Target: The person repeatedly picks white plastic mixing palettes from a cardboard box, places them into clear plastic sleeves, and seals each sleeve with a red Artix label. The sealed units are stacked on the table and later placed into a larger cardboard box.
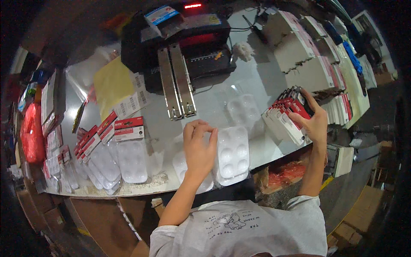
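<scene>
Cards (282,115), red and white, sit grasped in your right hand (311,118) by the table's (257,155) right side, fanned probably for easy picking; your left hand (200,143) curls beside white palettes (233,152), its hold unclear.

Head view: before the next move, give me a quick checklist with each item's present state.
1. Right hand at the red-and-white cards: ok, thumb and fingers on them.
2. Cards squared up: not ok, they lie fanned.
3. Left hand empty: cannot tell, fingers curled.
4. White trays within reach: ok, stacked beside the left hand.
5. Carded packs lying apart: not ok, several overlap.
6. Red display lit: ok.
</scene>
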Demonstrator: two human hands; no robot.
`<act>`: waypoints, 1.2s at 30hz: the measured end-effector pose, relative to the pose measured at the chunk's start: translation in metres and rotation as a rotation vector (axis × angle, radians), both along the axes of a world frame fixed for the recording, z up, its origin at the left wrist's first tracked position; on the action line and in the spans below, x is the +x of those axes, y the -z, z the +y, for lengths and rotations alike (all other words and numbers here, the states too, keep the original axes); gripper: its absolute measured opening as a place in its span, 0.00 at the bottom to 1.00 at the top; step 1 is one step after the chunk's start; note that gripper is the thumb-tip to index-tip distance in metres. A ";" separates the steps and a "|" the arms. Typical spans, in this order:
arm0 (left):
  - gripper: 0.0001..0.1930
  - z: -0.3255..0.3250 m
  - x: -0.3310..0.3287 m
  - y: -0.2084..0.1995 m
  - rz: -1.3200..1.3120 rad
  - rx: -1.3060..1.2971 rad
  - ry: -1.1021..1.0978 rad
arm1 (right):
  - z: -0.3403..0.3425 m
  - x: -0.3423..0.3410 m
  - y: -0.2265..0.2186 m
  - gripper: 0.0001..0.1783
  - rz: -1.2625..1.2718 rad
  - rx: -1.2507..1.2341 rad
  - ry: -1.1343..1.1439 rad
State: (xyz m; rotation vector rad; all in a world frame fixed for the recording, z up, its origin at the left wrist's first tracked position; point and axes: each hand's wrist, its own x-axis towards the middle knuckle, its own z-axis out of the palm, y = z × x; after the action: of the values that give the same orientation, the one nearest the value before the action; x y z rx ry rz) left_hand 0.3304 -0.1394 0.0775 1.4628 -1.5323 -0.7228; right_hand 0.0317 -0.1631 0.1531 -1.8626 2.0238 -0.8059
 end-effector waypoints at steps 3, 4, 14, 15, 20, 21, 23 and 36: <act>0.07 0.018 0.009 -0.009 0.579 0.170 0.030 | -0.001 -0.001 0.003 0.38 0.044 -0.102 -0.027; 0.07 0.027 0.017 -0.012 0.787 0.245 0.024 | 0.001 0.000 0.004 0.35 0.003 -0.035 0.032; 0.10 0.052 0.052 -0.006 1.005 0.518 -0.194 | 0.018 0.012 0.006 0.61 0.357 0.066 -0.011; 0.11 0.052 0.049 -0.006 0.977 0.538 -0.178 | 0.018 0.012 0.007 0.61 0.365 0.053 -0.015; 0.15 0.051 0.042 -0.014 1.059 0.668 -0.083 | 0.024 0.020 0.008 0.55 0.369 -0.022 -0.002; 0.14 0.052 0.042 -0.017 1.014 0.684 -0.054 | 0.026 0.023 0.008 0.52 0.375 -0.049 0.024; 0.14 0.056 0.042 -0.022 0.971 0.698 0.023 | 0.030 0.027 0.008 0.46 0.391 -0.109 0.052; 0.13 0.071 0.049 -0.030 1.075 0.670 0.130 | 0.017 0.026 -0.015 0.15 0.311 -0.073 0.251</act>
State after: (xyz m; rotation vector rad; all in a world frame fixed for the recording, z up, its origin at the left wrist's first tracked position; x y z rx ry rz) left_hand 0.3795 -0.0688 0.1079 1.0495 -0.5440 -1.8425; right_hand 0.0576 -0.1461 0.1679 -1.8962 2.4894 -0.6921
